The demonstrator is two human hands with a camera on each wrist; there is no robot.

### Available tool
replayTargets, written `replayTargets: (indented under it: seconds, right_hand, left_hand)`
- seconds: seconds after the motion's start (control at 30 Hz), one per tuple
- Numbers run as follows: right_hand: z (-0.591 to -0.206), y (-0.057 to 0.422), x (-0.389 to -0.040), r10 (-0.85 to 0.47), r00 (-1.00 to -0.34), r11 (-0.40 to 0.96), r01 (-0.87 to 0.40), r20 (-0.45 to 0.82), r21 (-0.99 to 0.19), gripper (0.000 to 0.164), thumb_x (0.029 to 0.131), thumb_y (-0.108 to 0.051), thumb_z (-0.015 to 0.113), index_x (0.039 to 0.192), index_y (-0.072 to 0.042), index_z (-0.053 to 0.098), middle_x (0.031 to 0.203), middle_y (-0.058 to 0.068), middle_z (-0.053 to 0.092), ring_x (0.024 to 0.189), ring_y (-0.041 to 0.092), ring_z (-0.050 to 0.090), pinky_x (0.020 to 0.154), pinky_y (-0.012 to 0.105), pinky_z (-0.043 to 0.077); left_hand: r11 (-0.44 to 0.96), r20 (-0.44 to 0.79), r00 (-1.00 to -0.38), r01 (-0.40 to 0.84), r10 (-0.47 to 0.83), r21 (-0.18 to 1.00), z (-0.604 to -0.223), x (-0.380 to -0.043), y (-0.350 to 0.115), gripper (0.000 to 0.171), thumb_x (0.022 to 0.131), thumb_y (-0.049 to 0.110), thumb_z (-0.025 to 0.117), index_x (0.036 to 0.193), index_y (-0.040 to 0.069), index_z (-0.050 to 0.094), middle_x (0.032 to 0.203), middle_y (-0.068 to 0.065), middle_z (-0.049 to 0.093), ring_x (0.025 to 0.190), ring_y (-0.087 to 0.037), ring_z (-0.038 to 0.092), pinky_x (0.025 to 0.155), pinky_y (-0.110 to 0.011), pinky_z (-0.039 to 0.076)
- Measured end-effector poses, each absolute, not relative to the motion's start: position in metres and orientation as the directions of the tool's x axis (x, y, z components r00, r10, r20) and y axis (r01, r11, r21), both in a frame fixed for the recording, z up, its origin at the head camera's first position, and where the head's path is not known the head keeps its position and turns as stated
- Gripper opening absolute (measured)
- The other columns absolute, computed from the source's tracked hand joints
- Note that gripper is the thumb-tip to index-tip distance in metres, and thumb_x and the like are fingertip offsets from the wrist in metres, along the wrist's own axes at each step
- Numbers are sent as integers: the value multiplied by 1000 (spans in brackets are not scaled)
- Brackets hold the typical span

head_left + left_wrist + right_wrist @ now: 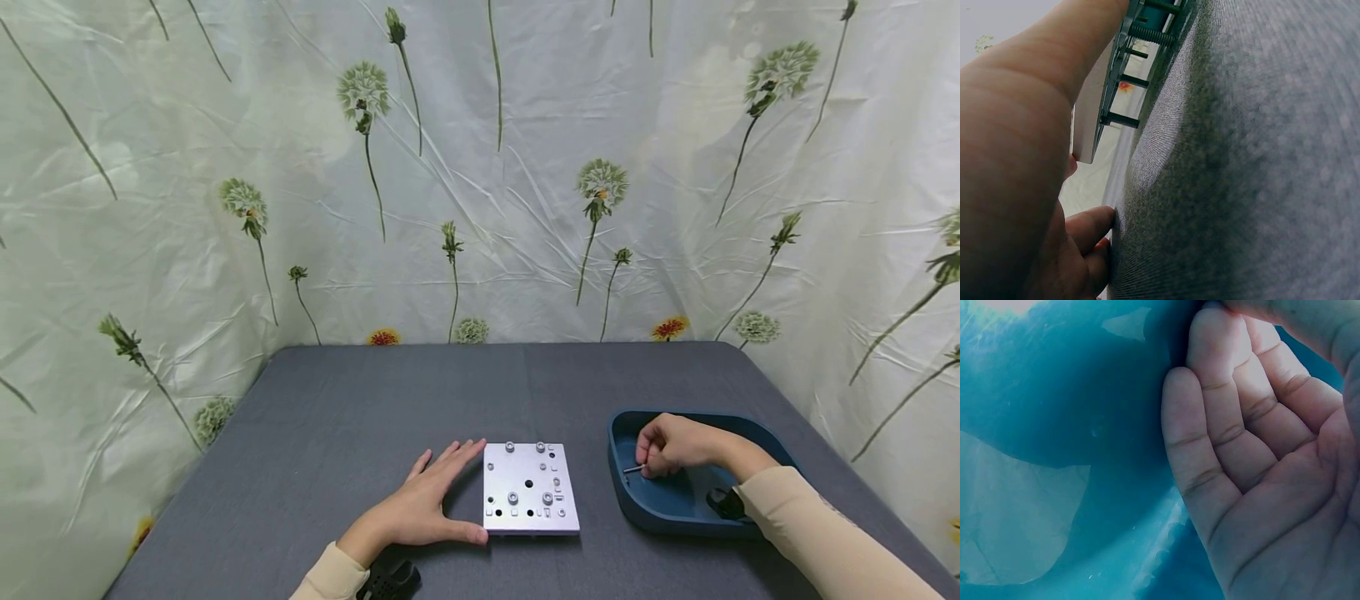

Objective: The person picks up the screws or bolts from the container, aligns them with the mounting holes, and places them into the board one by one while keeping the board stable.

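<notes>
A square silver metal plate (513, 473) with several holes and socket-head screws (513, 498) lies on the table. My left hand (427, 507) spans its left side, fingers extended, index fingertip at the far corner and thumb at the near one. In the left wrist view, threaded screw shanks (1124, 120) stick out beneath the plate's edge (1090, 112). Over at the right, my right hand (678, 446) is inside a blue tray (637, 510) and pinches a thin silver metal rod (633, 469). Curled fingers (1229, 412) fill the right wrist view, where the rod is hidden.
Dark grey cloth covers the table (420, 392). Behind it hangs a pale curtain (510, 275) printed with dandelions. The tray's raised wall surrounds my right hand, and a strip of table separates the tray from the plate.
</notes>
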State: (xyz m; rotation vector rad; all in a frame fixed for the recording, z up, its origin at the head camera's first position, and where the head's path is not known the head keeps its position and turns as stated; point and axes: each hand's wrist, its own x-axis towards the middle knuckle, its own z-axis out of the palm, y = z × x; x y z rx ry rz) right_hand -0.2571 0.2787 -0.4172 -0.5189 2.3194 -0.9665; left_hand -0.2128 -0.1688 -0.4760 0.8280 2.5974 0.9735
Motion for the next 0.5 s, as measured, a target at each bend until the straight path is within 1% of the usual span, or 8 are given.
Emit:
replayTargets:
  seconds: [0.2, 0.5]
  right_hand:
    - [-415, 278, -256, -535, -768, 670, -133, -351, -731, 8, 90, 2, 69, 96, 7, 70, 88, 4, 74, 72, 11, 56, 64, 24, 49]
    - [-416, 278, -255, -542, -769, 673, -155, -339, -723, 5, 91, -3, 72, 94, 1, 72, 81, 0, 69, 71, 9, 58, 64, 23, 51]
  left_hand:
    - [612, -26, -807, 426, 590, 666, -476, -212, -169, 118, 80, 64, 89, 173, 30, 24, 179, -5, 29, 168, -36, 18, 128, -76, 2]
    - [608, -14, -807, 434, 591, 665, -474, -211, -168, 119, 79, 64, 89, 173, 29, 25, 179, -6, 29, 168, -38, 19, 128, -76, 3]
